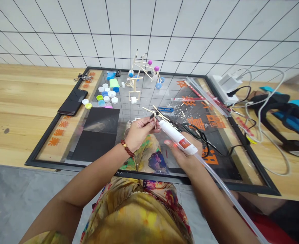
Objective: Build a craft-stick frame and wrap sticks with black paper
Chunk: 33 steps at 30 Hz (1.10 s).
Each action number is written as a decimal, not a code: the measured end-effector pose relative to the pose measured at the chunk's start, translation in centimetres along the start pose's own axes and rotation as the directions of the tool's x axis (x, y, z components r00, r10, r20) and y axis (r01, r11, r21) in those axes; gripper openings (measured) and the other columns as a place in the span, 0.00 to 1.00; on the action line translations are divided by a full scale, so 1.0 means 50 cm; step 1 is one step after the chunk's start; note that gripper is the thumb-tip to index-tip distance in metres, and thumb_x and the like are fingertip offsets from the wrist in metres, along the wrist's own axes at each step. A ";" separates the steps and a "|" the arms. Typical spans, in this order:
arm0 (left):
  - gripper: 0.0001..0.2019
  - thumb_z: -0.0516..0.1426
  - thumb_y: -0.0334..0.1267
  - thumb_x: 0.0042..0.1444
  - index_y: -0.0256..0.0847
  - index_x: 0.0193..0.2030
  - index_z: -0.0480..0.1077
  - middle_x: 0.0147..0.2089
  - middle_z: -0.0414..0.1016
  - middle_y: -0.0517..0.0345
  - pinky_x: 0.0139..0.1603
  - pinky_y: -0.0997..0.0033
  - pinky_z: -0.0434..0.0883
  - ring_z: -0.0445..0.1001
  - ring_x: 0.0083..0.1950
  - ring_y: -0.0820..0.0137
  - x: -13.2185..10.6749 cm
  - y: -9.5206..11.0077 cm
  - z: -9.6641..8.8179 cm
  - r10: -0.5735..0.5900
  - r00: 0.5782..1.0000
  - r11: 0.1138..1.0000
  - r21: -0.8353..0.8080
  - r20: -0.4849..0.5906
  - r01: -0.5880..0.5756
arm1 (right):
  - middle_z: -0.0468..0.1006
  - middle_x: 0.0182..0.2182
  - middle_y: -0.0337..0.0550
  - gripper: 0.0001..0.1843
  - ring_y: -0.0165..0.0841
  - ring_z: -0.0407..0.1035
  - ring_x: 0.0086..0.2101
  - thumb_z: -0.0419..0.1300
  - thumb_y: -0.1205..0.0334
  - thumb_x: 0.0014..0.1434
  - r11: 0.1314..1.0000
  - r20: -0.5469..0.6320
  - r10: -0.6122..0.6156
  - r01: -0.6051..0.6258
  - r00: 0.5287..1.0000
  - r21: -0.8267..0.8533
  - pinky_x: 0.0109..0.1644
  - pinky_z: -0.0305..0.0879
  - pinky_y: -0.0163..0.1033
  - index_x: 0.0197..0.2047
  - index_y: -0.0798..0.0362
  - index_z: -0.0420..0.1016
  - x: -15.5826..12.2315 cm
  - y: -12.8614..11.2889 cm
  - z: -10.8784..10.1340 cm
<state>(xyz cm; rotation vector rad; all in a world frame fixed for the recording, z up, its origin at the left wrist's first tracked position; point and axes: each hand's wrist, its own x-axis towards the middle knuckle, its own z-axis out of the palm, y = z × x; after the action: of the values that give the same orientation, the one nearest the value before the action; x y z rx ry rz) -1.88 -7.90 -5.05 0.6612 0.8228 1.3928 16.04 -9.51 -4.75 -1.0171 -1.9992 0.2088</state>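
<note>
Pinching a small bundle of thin wooden sticks in my left hand, I judge them light, stiff and rather brittle, so a firm but gentle hold close to where they cross seems safest. My left fingers are closed on them, with almost no gap left. My right hand is wrapped around a white glue pen with a red label, and its fingers are curled closed on the barrel. The pen looks light, and its smooth plastic could slip, so the middle of the barrel, away from the tip, looks like the place to grip. A long, clear glue stick trails from its back end, flexible enough to sway. The pen's tip sits just beside the sticks, both held up in the air over the near part of a black-framed mat. Beyond them lie black-handled scissors, colored bottle caps and small stick models.
</note>
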 end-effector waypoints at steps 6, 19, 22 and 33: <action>0.16 0.74 0.44 0.38 0.36 0.30 0.79 0.31 0.79 0.59 0.45 0.66 0.78 0.76 0.34 0.74 -0.001 0.000 0.001 0.008 1.000 1.000 -0.003 0.018 -0.008 | 0.63 0.21 0.34 0.20 0.30 0.60 0.24 0.63 0.52 0.62 1.000 -0.002 0.005 -0.005 1.000 -0.008 0.29 0.56 0.38 0.25 0.49 0.59 0.004 -0.002 -0.002; 0.12 0.73 0.38 0.42 0.36 0.34 0.80 0.31 0.80 0.58 0.41 0.69 0.78 0.78 0.32 0.73 0.001 0.000 0.000 -0.019 1.000 0.999 -0.026 -0.007 0.019 | 0.66 0.20 0.37 0.20 0.32 0.64 0.25 0.62 0.50 0.62 0.999 0.010 -0.016 0.016 1.000 -0.044 0.31 0.61 0.39 0.25 0.49 0.62 0.008 -0.009 -0.009; 0.11 0.72 0.37 0.45 0.36 0.35 0.80 0.32 0.81 0.57 0.42 0.68 0.78 0.79 0.33 0.72 0.000 0.002 -0.001 -0.040 0.999 0.999 -0.031 0.007 0.040 | 0.71 0.22 0.38 0.16 0.32 0.67 0.25 0.63 0.52 0.62 1.000 -0.016 0.013 -0.013 1.000 0.016 0.31 0.63 0.39 0.27 0.50 0.68 0.001 -0.002 -0.005; 0.14 0.70 0.33 0.47 0.34 0.40 0.76 0.31 0.81 0.56 0.40 0.71 0.79 0.81 0.33 0.72 -0.008 0.018 0.007 -0.047 0.997 0.998 -0.036 -0.059 0.045 | 0.79 0.30 0.50 0.22 0.25 0.60 0.21 0.68 0.46 0.53 0.755 -0.258 0.650 -0.572 0.714 0.321 0.22 0.55 0.36 0.35 0.60 0.80 0.064 0.089 -0.117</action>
<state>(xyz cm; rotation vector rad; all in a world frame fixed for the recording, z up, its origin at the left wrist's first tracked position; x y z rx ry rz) -2.13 -8.19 -4.07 0.5728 0.8543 1.3872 22.13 -5.56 -1.32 -1.4378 -1.2151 0.5531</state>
